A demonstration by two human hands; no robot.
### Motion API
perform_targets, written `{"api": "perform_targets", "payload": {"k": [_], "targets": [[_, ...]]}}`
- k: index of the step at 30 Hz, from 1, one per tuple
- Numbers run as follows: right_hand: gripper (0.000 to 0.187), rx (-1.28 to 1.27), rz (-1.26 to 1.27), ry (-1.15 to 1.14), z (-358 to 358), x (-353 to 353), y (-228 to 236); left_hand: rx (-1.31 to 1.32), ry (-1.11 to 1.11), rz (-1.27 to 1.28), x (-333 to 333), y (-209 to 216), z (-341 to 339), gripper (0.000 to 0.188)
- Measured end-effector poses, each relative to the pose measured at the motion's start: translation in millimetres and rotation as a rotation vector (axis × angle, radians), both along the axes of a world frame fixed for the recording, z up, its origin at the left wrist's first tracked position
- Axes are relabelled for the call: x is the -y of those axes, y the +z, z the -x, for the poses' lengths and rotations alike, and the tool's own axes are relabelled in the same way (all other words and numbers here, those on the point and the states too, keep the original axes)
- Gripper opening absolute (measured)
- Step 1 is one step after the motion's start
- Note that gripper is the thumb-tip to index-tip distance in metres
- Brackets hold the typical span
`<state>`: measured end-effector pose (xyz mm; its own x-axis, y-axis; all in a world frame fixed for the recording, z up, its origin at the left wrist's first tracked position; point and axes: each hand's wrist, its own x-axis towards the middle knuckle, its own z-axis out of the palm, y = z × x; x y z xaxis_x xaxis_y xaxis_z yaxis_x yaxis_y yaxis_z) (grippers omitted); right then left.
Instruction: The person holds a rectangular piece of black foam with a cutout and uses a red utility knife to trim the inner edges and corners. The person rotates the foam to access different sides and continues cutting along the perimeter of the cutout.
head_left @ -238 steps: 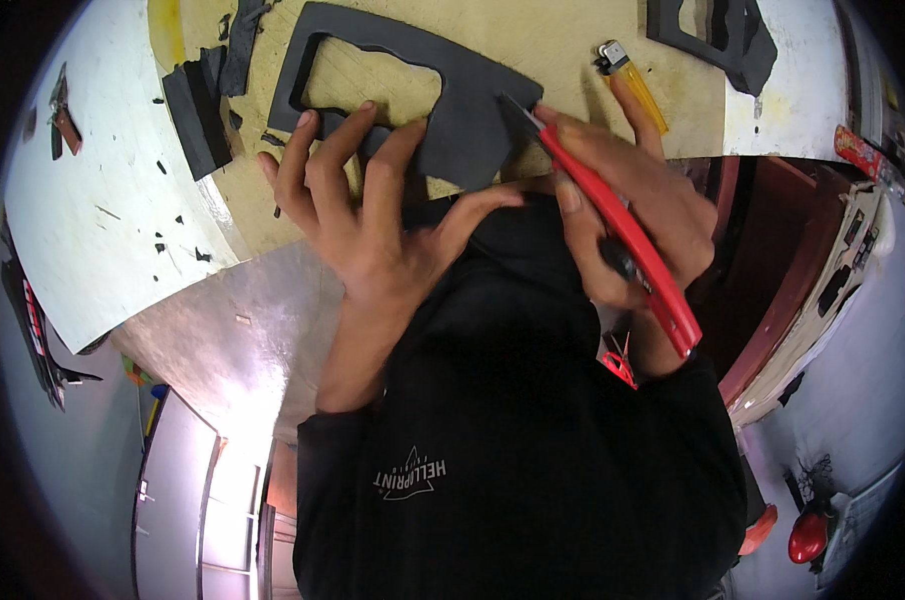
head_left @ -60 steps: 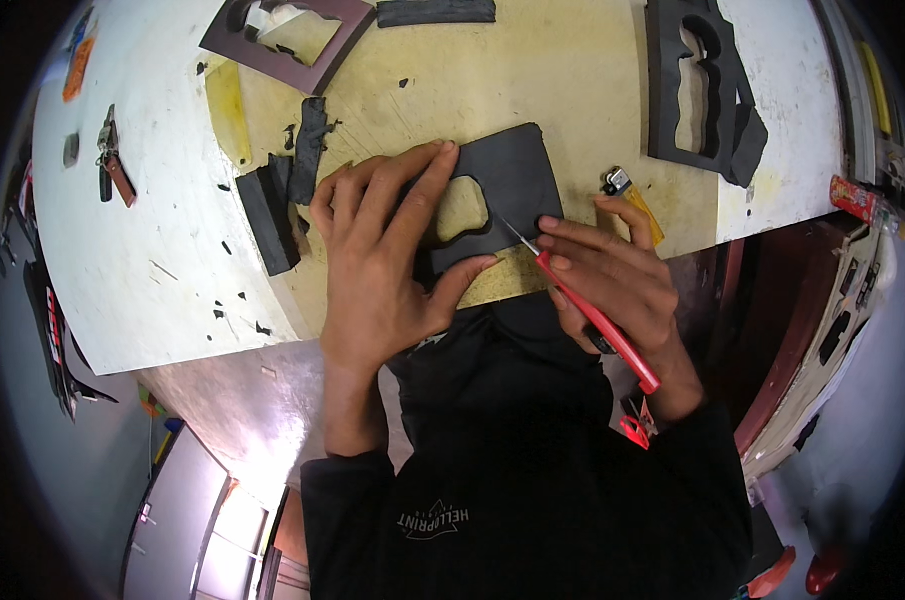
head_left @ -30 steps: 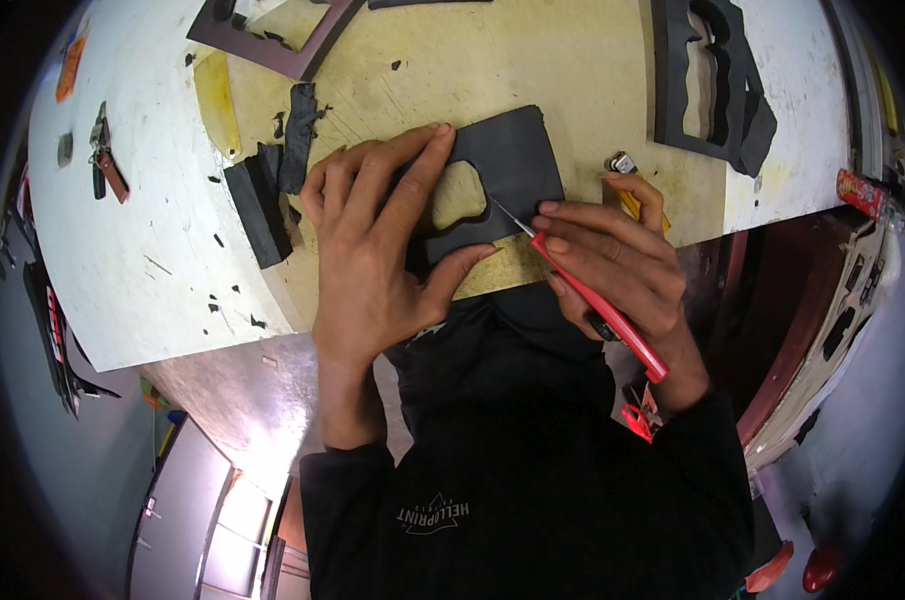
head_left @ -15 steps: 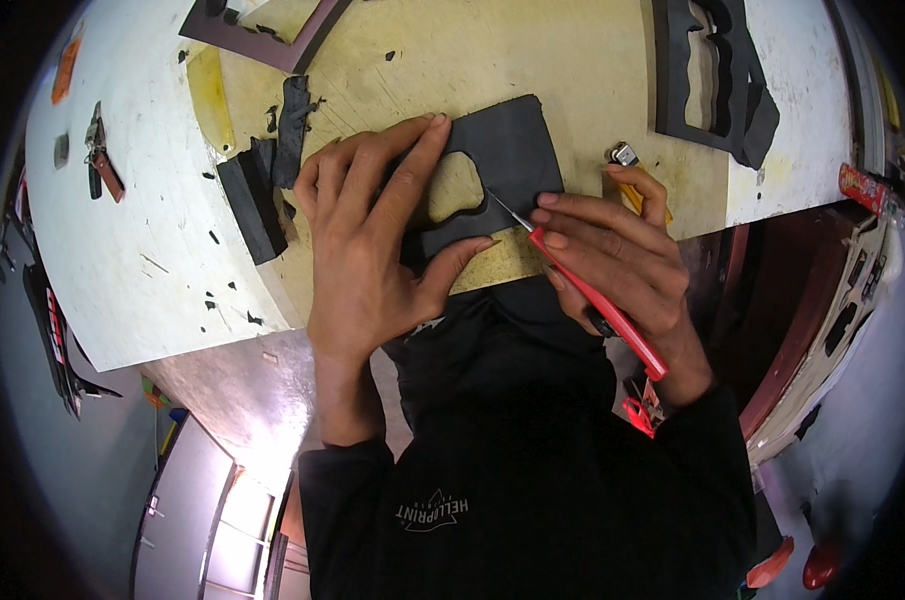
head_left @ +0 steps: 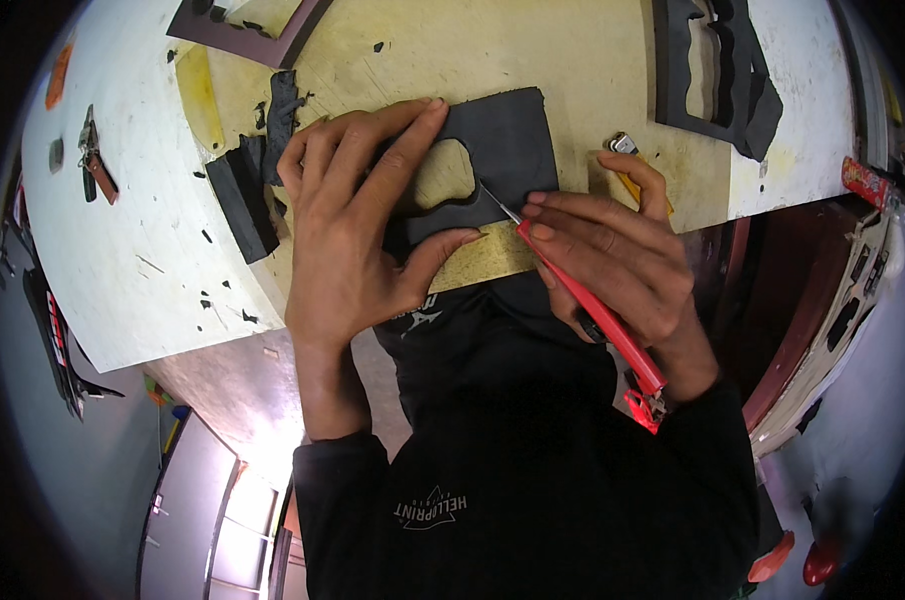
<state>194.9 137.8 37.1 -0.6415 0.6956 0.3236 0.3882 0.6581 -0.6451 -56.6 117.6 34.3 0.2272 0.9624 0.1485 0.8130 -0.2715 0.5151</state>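
A black foam piece (head_left: 514, 140) with a wavy-edged cutout lies near the front edge of the table. My left hand (head_left: 358, 220) holds it down at its left, thumb and fingers spread around the cutout. My right hand (head_left: 628, 262) is closed around a red utility knife (head_left: 593, 310), which slants down to the right. Its thin blade (head_left: 499, 202) rests against the foam just right of the cutout; how deep the tip goes I cannot tell. Past my right fingers lies a yellow cutter (head_left: 630, 180) with a metal end, partly hidden by them.
Black foam blocks (head_left: 243, 205), a yellow blade-shaped piece (head_left: 201, 95) and small scraps lie left of my left hand. Thick black foam frames (head_left: 673, 95) lie at the far right, a purplish frame (head_left: 258, 42) at the far left. A brown-handled tool (head_left: 99, 168) lies farther left.
My left hand has shifted a little left, along with the cutout edge of the foam. The knife tip has moved slightly left and away from me. Both grips look the same.
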Motion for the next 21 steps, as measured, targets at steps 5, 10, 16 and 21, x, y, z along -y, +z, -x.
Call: {"api": "perform_targets", "payload": {"k": [5, 10, 16, 21], "targets": [[0.029, 0.037, 0.024, 0.030, -4, -5, 9, -0.002, -0.012, 0.009, -3, 1, -2, 0.089], [0.038, -0.007, 0.009, 0.065, -7, -6, 0, -0.012, 0.002, 0.048, -2, 6, -4, 0.081], [0.023, -0.075, 0.006, -0.061, 7, 8, 3, -0.052, -0.080, 0.099, -17, 19, -1, 0.084], [0.033, -0.033, -0.008, -0.007, 5, 5, 4, -0.034, -0.052, 0.126, -13, 20, -1, 0.088]]}}
